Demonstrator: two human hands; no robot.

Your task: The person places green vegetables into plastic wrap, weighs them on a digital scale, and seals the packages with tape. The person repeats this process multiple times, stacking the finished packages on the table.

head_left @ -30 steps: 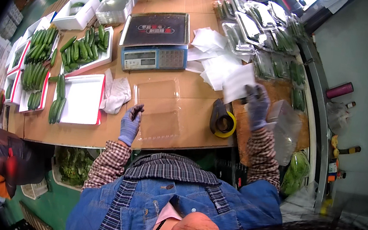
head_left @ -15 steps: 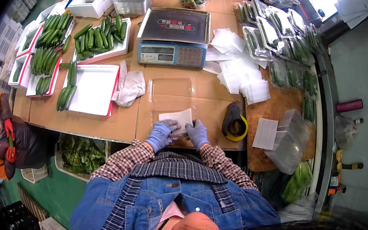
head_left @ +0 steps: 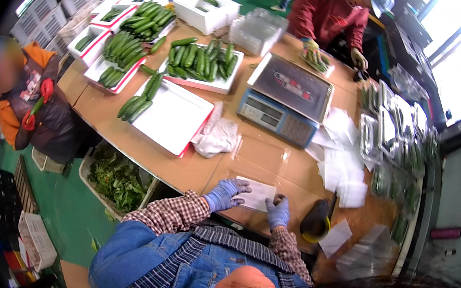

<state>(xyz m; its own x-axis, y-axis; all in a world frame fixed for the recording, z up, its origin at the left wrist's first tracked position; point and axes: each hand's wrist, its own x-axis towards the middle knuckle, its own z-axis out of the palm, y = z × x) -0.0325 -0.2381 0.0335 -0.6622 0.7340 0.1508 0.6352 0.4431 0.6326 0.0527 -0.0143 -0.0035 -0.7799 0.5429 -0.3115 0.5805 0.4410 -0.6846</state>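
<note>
Left hand [head_left: 225, 195] lies on white sheet [head_left: 257, 195], fingers extended; right hand [head_left: 278, 211] at its edge, fingers bent; pinch on either: cannot tell.

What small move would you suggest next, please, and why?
Perhaps smooth down the white rectangular paper sheet: it lies at the near end of the clear plastic container, with the blue-gloved left hand on the sheet's left end and the blue-gloved right hand at its right.
</note>
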